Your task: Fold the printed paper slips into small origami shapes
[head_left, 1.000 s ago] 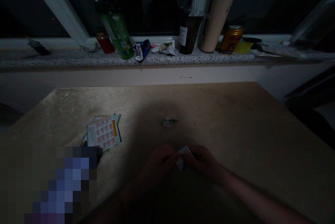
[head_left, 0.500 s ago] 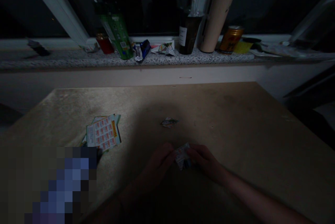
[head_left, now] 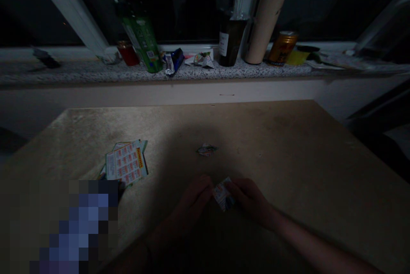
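Note:
In dim light both of my hands pinch a small folded piece of printed paper (head_left: 223,195) just above the tan table (head_left: 288,146). My left hand (head_left: 195,200) grips its left edge with closed fingers. My right hand (head_left: 249,199) grips its right edge the same way. A finished little folded paper shape (head_left: 206,150) lies on the table a short way beyond my hands. To the left rests a small stack of printed paper sheets (head_left: 126,164) with red and white grid patterns.
A granite sill (head_left: 80,71) runs along the back with a green bottle (head_left: 142,39), a red can (head_left: 128,53), a blue wrapper (head_left: 173,60), a dark cup with a straw (head_left: 229,39), a cardboard tube (head_left: 267,13) and a gold can (head_left: 282,48). A blurred patch (head_left: 73,227) covers the lower left.
The paper has turned slightly between my fingers and my hands have shifted a little around it. Nothing else has moved.

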